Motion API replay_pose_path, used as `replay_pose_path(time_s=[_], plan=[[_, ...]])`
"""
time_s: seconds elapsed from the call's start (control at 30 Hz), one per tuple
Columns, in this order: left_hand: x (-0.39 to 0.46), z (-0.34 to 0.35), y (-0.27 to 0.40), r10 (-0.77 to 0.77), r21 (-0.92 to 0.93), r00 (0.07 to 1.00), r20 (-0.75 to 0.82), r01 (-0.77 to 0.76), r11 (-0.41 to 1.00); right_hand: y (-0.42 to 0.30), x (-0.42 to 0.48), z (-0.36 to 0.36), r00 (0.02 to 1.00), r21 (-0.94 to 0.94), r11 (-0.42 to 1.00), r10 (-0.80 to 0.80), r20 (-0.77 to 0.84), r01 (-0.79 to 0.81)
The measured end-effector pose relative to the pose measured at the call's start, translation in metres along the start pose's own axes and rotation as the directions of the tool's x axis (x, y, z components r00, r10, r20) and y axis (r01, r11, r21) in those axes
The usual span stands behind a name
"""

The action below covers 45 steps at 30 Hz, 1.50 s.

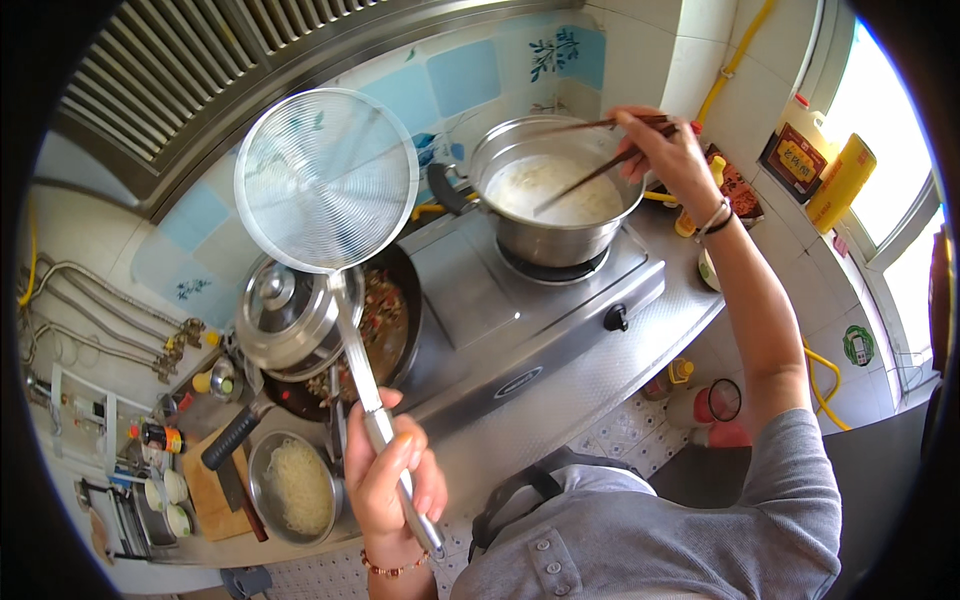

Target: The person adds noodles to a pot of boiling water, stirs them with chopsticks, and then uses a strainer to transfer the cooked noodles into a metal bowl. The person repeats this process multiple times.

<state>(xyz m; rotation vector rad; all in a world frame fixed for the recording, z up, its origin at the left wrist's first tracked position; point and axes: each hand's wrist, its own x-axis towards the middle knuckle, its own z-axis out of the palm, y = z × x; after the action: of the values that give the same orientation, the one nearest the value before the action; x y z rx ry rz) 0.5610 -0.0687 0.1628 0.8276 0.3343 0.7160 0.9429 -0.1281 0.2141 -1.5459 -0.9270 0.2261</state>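
My left hand point(394, 465) grips the steel handle of a round fine-mesh strainer point(326, 180), raised in front of the stove with its mesh bowl upward in the view. Nothing shows in the mesh. In my right hand point(664, 154) is a pair of dark wooden chopsticks point(592, 180), spread apart. One stick reaches down to the whitish, cloudy liquid point(551, 187) inside a steel pot point(555, 240); the other crosses above the pot's far rim. That pot sits on the burner of a steel gas stove point(480, 300).
Left of the stove, a wok point(409, 300) holds chopped food in sauce, partly under a steel pot lid point(289, 330). Nearer stand a metal bowl of noodles point(296, 487) and a wooden cutting board point(214, 499) with a cleaver point(236, 487). Bottles point(686, 221) stand right of the pot.
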Motion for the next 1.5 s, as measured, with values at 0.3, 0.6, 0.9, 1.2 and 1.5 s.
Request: replay_pose_path(time_s=[0.3, 0.6, 0.9, 1.2, 1.5], plan=[[0.095, 0.073, -0.033, -0.184, 0.171, 0.983, 0.027, 0.177, 0.969, 0.056, 0.051, 0.011, 0.843, -0.387, 0.902, 0.054, 0.535, 0.188], [0.131, 0.098, -0.048, -0.305, 0.172, 0.950, -0.068, 0.312, 0.934, 0.112, 0.111, -0.006, 0.965, -0.251, 0.952, 0.217, 0.147, -0.176], [0.138, 0.114, -0.045, -0.532, -0.111, 0.846, 0.027, 0.531, 0.840, 0.145, 0.137, 0.023, 0.915, 0.208, 0.901, 0.400, -0.055, -0.381], [0.138, 0.138, -0.050, -0.553, -0.390, 0.816, 0.169, 0.570, 0.723, 0.123, 0.146, 0.023, 0.920, 0.325, 0.887, 0.378, -0.101, -0.328], [0.164, 0.141, -0.056, -0.535, -0.342, 0.833, 0.141, 0.548, 0.763, 0.087, 0.131, -0.013, 0.981, 0.003, 0.995, 0.101, 0.165, -0.103]])
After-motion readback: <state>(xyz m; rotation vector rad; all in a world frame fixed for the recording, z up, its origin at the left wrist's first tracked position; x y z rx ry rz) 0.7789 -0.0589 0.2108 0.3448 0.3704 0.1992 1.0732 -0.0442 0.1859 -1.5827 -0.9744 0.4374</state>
